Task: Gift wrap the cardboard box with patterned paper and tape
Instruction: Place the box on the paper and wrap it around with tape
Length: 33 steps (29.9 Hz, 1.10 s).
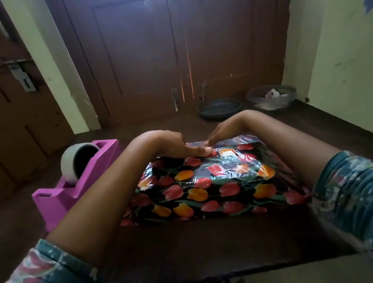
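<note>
While the box (209, 185) lies flat near the middle of the dark worktop (193, 246), I see it covered in glossy black paper (182, 196) printed with red and orange tulips. My left hand (176, 146) lies along the far top edge, its fingers (199, 151) stretched out and pressing the paper down. My right hand (224, 134) meets it there, fingertips on a paper flap (239, 140) at that far edge; I cannot tell whether they pinch it. Just left of the box stands a purple tape dispenser (70, 198) carrying its roll (75, 162). Beyond the worktop, a dark bowl (220, 110) and a clear container (271, 98) sit before brown doors (169, 49).
</note>
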Each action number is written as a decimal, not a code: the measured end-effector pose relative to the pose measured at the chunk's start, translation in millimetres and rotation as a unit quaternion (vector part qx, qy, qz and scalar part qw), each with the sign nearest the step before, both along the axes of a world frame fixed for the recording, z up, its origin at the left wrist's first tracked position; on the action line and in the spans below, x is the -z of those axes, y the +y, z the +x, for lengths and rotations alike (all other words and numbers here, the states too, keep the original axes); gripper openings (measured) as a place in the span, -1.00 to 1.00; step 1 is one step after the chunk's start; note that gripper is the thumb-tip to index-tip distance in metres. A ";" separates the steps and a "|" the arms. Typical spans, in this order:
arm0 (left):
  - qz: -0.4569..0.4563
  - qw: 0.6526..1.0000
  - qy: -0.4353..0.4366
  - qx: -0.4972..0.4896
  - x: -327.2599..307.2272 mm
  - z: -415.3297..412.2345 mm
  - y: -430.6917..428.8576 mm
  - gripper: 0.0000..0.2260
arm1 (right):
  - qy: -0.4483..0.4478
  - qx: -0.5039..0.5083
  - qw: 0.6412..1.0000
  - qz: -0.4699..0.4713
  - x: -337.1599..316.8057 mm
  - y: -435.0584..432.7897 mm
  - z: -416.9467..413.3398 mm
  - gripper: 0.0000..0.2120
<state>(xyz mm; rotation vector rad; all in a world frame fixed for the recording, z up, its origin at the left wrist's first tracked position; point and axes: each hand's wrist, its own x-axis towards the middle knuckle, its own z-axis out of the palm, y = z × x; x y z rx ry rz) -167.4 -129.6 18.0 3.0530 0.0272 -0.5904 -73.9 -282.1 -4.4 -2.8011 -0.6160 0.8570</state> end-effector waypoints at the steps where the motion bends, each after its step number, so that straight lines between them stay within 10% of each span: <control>1: 0.004 1.000 -0.001 -0.003 -0.6 0.2 0.6 -0.10 | 0.002 0.003 1.000 0.011 -5.8 1.2 -3.6 -0.41; 14: -0.068 0.997 -0.008 -0.033 0.0 -11.5 4.3 -0.14 | 0.052 0.103 0.992 0.050 1.5 12.1 -27.2 -0.57; 20: -0.212 0.973 0.008 -0.088 9.8 27.0 38.2 -0.54 | 0.050 0.088 0.995 0.023 -1.3 10.8 -14.6 -0.60; 23: -0.123 0.988 -0.079 -0.044 17.1 50.7 54.4 -0.75 | 0.019 0.058 0.998 0.032 -5.9 16.3 0.0 -0.61; 33: -0.009 0.999 -0.016 -0.048 39.2 96.6 67.1 -0.55 | -0.005 0.050 0.993 -0.108 7.3 29.0 41.6 -0.44</control>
